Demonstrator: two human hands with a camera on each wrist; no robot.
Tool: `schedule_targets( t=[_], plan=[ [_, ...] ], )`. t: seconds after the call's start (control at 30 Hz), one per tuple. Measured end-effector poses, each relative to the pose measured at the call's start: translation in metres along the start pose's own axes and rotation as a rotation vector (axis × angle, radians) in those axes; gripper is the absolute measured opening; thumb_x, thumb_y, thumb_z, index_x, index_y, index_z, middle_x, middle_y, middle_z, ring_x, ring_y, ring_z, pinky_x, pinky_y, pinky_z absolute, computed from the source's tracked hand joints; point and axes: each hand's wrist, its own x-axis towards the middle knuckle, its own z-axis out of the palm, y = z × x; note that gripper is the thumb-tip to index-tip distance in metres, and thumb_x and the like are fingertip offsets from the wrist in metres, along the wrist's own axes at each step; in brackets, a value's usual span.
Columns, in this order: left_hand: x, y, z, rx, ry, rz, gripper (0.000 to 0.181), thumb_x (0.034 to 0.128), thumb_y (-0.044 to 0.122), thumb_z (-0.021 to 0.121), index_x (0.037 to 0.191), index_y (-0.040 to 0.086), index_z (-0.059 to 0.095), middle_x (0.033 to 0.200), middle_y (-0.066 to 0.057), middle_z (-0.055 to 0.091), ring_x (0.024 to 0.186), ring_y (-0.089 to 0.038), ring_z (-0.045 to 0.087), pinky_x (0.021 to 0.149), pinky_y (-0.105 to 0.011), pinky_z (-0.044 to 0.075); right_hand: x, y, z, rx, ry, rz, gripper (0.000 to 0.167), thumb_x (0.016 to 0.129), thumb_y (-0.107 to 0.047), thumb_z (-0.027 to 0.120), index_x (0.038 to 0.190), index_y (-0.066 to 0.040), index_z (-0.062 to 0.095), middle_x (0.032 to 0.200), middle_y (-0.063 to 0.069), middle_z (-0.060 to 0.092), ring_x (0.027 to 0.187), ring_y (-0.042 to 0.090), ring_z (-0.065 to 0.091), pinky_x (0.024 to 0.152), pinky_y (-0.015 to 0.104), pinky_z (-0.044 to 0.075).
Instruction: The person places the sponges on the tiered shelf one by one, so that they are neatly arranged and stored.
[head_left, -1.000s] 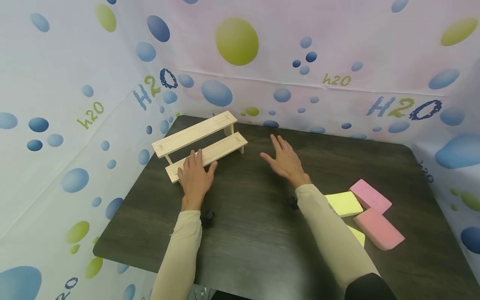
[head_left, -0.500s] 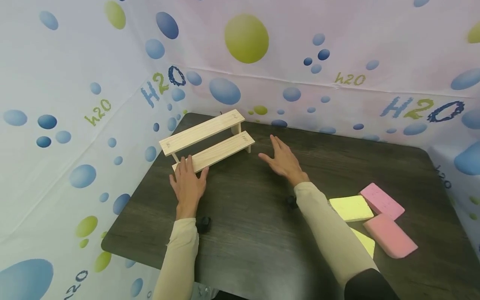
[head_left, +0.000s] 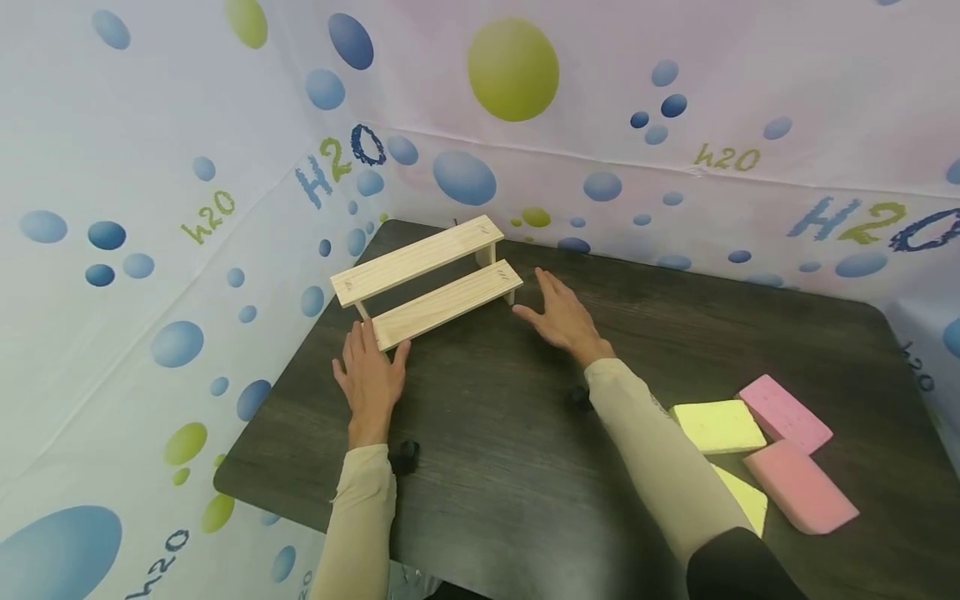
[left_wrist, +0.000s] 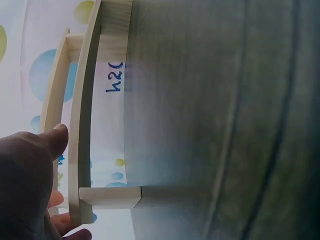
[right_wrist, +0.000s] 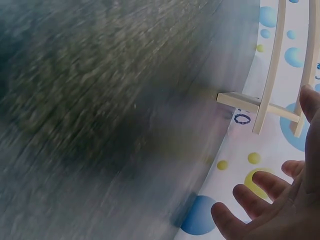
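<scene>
A two-tier pale wooden shelf (head_left: 442,304) stands at the table's back left, its upper board (head_left: 416,260) behind the lower one. My left hand (head_left: 369,375) is at the near left corner of the lower board, fingers extended and thumb apart. In the left wrist view its thumb and fingertips lie close about that board end; whether they touch is unclear. My right hand (head_left: 562,318) hovers off the shelf's right end, fingers spread and relaxed, holding nothing. The right wrist view shows its fingers (right_wrist: 250,200) apart from the shelf legs.
Two yellow sponges (head_left: 717,427) and two pink sponges (head_left: 801,487) lie on the right of the dark table (head_left: 487,467), partly behind the right forearm. A bubble-printed sheet (head_left: 585,100) hangs behind and left of the table.
My left hand has slid back off the lower board towards its left end. My right hand has come nearer the shelf's right end. The head view has turned, shifting the scene rightward.
</scene>
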Motion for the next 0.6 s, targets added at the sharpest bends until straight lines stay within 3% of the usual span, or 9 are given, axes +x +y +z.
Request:
schedule_targets(
  t=[0.37,0.6],
  plan=[
    [0.003,-0.007,0.0,-0.081,-0.002,-0.057,0.09,0.092,0.049,0.061,0.155,0.004,0.015,0.161,-0.017,0.02,0.148,-0.034,0.021,0.12,-0.059,0.012,0.015,-0.005,0.008,0.046,-0.04,0.0,0.089,0.095,-0.055,0.052,0.158,-0.017,0.003,0.163,0.013,0.012,0.148,0.039,0.018,0.119,0.058,0.02],
    [0.008,-0.008,0.001,-0.194,-0.073,-0.115,0.092,0.0935,0.044,0.061,0.156,0.003,0.007,0.161,-0.021,0.015,0.148,-0.038,0.019,0.119,-0.054,0.021,0.028,-0.007,0.015,0.145,-0.093,0.028,0.092,0.094,-0.055,0.054,0.157,-0.013,0.002,0.164,0.012,0.008,0.15,0.034,0.014,0.12,0.055,0.019]
  ],
)
